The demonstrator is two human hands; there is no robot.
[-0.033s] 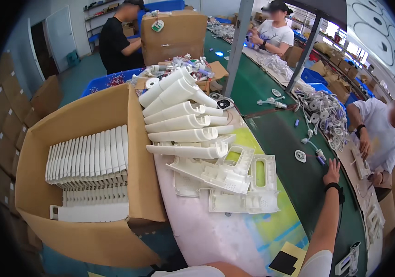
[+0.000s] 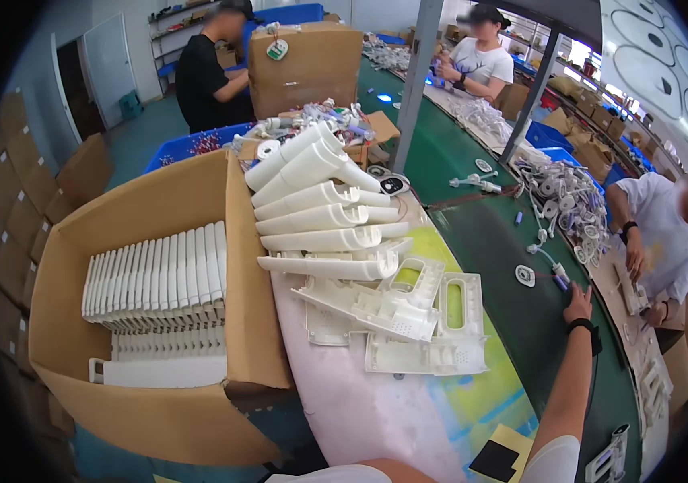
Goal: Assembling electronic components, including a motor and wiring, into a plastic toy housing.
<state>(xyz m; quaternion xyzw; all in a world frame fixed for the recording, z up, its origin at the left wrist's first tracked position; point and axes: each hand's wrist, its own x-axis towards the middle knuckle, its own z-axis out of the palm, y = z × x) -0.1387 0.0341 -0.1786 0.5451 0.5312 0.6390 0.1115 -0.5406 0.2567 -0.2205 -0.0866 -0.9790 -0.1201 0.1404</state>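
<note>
The fingers of the right hand (image 2: 578,306) have drawn together since the earlier picture, where they were spread. They now bend down at the near end of a small purple cylinder (image 2: 562,282) that hangs from a thin white tube (image 2: 549,256) near the right edge of the green belt (image 2: 477,262). The fingertips seem to meet the cylinder, though whether they grip it I cannot tell. The cylinder itself lies about where it was, so the change looks like the start of a grasp rather than a lift. The left hand is out of view, so its state cannot be told.

Just left of the cylinder, on the belt, lies a round white disc (image 2: 525,276). Beyond the belt's right edge, a co-worker (image 2: 658,217) handles a white housing (image 2: 627,290). Along the belt's left edge runs a pale table (image 2: 336,402) with flat white casings (image 2: 424,354) and, toward its far end, stacked white shells (image 2: 320,219). A cardboard box (image 2: 151,423) of more shells stands against the table's left edge.
</note>
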